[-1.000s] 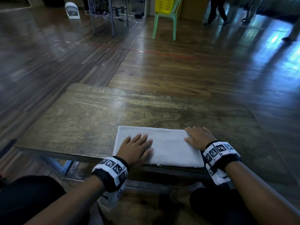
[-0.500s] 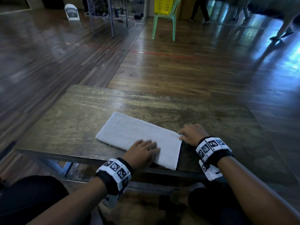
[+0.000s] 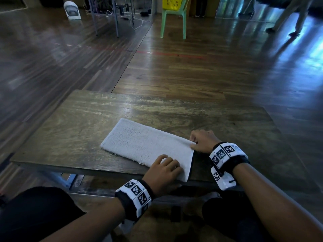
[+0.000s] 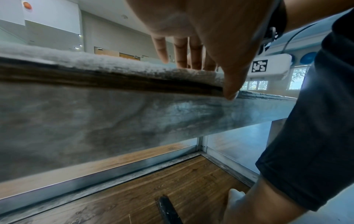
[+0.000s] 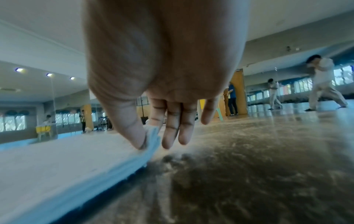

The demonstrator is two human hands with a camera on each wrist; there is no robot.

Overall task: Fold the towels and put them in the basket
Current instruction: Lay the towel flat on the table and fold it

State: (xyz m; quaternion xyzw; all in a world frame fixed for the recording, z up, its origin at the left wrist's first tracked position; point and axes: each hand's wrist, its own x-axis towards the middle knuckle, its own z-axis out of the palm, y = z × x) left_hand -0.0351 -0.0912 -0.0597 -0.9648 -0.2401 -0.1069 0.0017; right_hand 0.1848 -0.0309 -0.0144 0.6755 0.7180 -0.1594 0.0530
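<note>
A white folded towel [image 3: 145,145] lies at a slant on the wooden table [image 3: 70,133], its right end nearest me and one corner over the front edge. My left hand [image 3: 165,167] holds that near corner: the fingers [image 4: 180,57] lie on the towel [image 4: 95,62] and the thumb hooks down over the table's edge. My right hand [image 3: 195,143] pinches the far right corner, with the thumb on top of the towel [image 5: 67,159] in the right wrist view [image 5: 151,136]. A yellow basket [image 3: 172,3] sits on a green chair far across the floor.
The green chair [image 3: 173,23] stands well beyond the table. A metal frame with cables [image 3: 104,16] and a white fan [image 3: 71,12] are at the back left. People move about at the far right [image 3: 295,16]. My knees are under the table's front edge.
The towel has been turned from square with the edge to a slant, its left end swinging away. Both hands went from pressing flat to holding the two right corners.
</note>
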